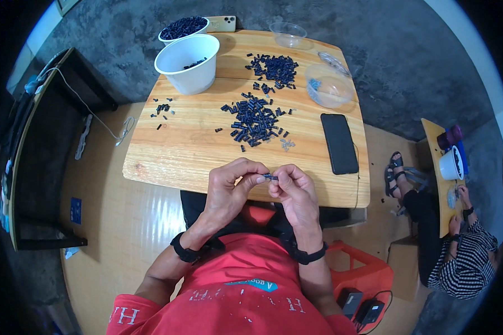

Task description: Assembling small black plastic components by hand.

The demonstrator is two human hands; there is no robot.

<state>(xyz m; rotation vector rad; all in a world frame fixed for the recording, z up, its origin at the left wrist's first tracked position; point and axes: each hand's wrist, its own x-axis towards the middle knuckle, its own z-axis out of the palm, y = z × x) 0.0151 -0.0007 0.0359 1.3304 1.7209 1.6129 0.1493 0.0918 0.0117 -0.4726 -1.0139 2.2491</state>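
Over the near edge of the wooden table (167, 151), my left hand (235, 181) and my right hand (297, 190) meet fingertip to fingertip. Between them is a small dark blue cylindrical piece (270, 177), pinched from both ends; whether it is one part or two joined cannot be made out. Beyond my fingers lies a loose pile of small dark cylindrical parts (254, 123). A second pile of similar dark parts (276, 70) sits farther back. A few tiny clear pieces (286, 144) rest beside the nearer pile.
Two white tubs, one nearer (187, 72) and one fuller behind (181, 29), stand at the back left. Clear plastic bowls (330, 92) and a black phone (339, 144) lie rightward. A red stool (369, 273) stands beside me. Another person (464, 257) works at a far-right table.
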